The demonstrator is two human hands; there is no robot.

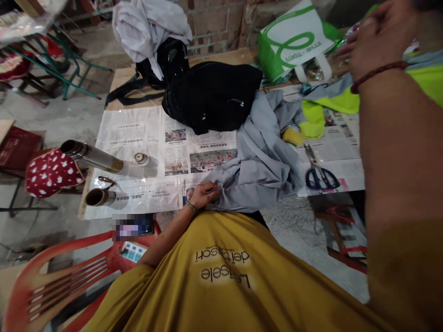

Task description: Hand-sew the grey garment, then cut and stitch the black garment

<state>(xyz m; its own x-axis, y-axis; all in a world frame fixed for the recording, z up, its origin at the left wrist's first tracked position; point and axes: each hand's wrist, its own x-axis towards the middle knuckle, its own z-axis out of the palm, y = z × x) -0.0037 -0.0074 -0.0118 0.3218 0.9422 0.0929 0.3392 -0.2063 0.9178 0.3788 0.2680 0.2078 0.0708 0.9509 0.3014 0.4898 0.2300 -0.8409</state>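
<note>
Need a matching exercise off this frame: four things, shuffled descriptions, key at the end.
1. left hand
2. right hand
3. scissors
4. shopping bag

A. green and white
B. fingers at the edge of gray cloth
C. dark blue-handled
D. raised, with a reddish braided wristband

Pairs: 1-B, 2-D, 3-C, 4-A

Head view, one: from the wearer's head, facing forward and steeply down; mustard shirt close below, newspaper-covered table at middle range, brick wall beyond, along top edge.
</note>
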